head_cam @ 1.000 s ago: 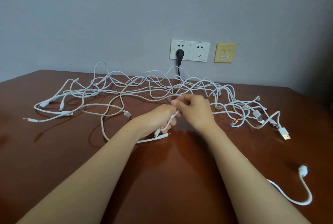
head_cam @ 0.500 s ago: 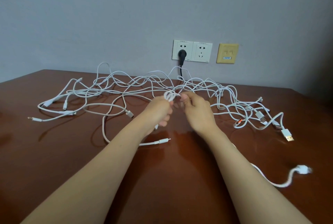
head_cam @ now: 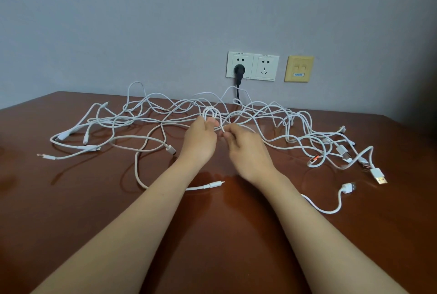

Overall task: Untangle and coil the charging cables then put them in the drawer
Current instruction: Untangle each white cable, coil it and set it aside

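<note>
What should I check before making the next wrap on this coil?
1. Left hand grips the small coil: ok.
2. Right hand pinches the strand beside the coil: ok.
3. That strand runs free of the tangle: cannot tell, it disappears among crossing cables.
4. Black cord from the wall socket is clear of the tangle: cannot tell, white loops cross in front of it.
5. Drawer in view: not ok, none visible.

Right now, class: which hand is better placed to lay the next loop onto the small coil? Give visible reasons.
Right, probably. The left hand grips the small coil; the right hand pinches the white cable just beside it, ready to wind.
</note>
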Tool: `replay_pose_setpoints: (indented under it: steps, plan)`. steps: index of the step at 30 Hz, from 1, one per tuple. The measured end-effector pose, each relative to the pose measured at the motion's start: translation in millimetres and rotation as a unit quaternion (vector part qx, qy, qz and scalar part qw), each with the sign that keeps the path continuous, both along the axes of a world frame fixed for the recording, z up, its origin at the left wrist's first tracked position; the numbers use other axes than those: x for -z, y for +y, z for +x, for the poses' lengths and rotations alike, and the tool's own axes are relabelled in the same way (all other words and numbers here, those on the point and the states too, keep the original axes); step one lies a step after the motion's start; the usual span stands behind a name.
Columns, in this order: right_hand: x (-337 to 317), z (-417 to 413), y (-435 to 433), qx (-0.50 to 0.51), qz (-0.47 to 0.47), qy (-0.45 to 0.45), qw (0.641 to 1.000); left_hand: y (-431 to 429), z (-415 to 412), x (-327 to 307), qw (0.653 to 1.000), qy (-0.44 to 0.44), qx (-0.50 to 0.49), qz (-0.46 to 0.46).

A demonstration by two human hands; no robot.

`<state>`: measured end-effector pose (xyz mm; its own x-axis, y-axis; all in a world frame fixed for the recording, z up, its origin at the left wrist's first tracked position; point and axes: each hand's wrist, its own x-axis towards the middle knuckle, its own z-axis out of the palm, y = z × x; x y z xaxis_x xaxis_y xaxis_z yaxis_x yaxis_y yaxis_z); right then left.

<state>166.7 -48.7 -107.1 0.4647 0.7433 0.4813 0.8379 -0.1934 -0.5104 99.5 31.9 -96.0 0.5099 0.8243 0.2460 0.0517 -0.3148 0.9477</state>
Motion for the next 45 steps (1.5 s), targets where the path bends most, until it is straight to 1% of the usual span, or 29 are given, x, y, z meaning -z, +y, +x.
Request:
replay_pose_setpoints:
  steps: [4,9,12,15,18,19,20,21,22,23,24,25,26,28,29,31,34,37,39,41,45]
  plan:
    - [-0.4,-3.5,-0.4,-0.001,-0.030,-0.029,0.999,1.3,2.2,4.6,0.997,0.025,0.002,0.066]
    - [-0.7,-2.1,-1.4,0.010,-0.045,-0.026,0.999,-8.3,-0.2,2.3,0.989,0.042,0.020,0.139]
    - [-2.9,-3.5,-2.9,0.004,-0.041,-0.025,0.999,-11.1,-1.9,1.6,0.977,0.088,-0.006,0.192]
    - [-5.4,-7.3,-3.8,0.011,-0.047,-0.030,0.998,-9.3,-4.7,0.3,0.959,0.148,-0.039,0.239]
    - [-6.0,-10.6,-3.6,0.021,-0.067,-0.047,0.996,-5.7,-10.0,-0.5,0.944,0.196,-0.067,0.255]
    - [-6.3,-10.9,-3.8,0.021,-0.068,-0.048,0.996,-5.1,-11.2,-1.2,0.945,0.200,-0.073,0.248]
    - [-6.5,-10.7,-4.1,0.021,-0.066,-0.044,0.997,-4.4,-12.1,-2.0,0.954,0.186,-0.074,0.223]
    - [-6.8,-10.1,-4.4,0.020,-0.064,-0.037,0.997,-3.7,-12.0,-3.5,0.974,0.140,-0.064,0.165]
    - [-7.1,-9.5,-4.7,0.020,-0.061,-0.029,0.998,-3.3,-10.9,-5.4,0.995,0.064,-0.039,0.072]
    - [-7.0,-8.6,-4.9,0.021,-0.059,-0.023,0.998,-3.1,-8.9,-7.7,0.999,-0.018,-0.002,-0.041]
    - [-6.7,-7.7,-4.8,0.022,-0.059,-0.019,0.998,-2.6,-7.1,-9.6,0.983,-0.089,0.039,-0.153]
    - [-5.8,-6.5,-4.5,0.024,-0.064,-0.016,0.998,-2.7,-6.9,-12.0,0.960,-0.141,0.069,-0.231]
    - [-5.0,-5.4,-4.5,0.028,-0.071,-0.012,0.997,-1.7,-6.8,-13.6,0.939,-0.180,0.084,-0.280]
    - [-4.2,-2.8,-5.1,0.037,-0.089,0.003,0.995,1.9,-7.3,-15.8,0.904,-0.242,0.092,-0.340]
    - [-4.1,-1.4,-5.7,0.040,-0.097,0.013,0.994,4.8,-7.0,-15.4,0.893,-0.263,0.089,-0.355]
    - [-4.3,0.0,-6.4,0.043,-0.109,0.027,0.993,11.1,-6.5,-13.8,0.884,-0.283,0.080,-0.365]
    - [-6.6,-1.3,-7.4,0.045,-0.117,0.022,0.992,18.9,-6.4,-14.4,0.885,-0.282,0.063,-0.366]
    - [-12.3,-1.1,-9.9,0.068,-0.082,0.016,0.994,23.0,-7.4,-18.1,0.890,-0.268,0.037,-0.368]
    - [-16.2,-1.3,-11.9,0.072,-0.058,0.004,0.996,23.5,-8.3,-17.3,0.896,-0.265,0.026,-0.354]
    - [-17.5,-2.5,-11.9,0.064,-0.043,-0.026,0.997,23.8,-8.2,-14.9,0.910,-0.255,0.011,-0.326]
    - [-16.8,-4.6,-11.1,0.027,-0.046,-0.070,0.996,23.5,-8.6,-11.5,0.945,-0.193,-0.009,-0.264]
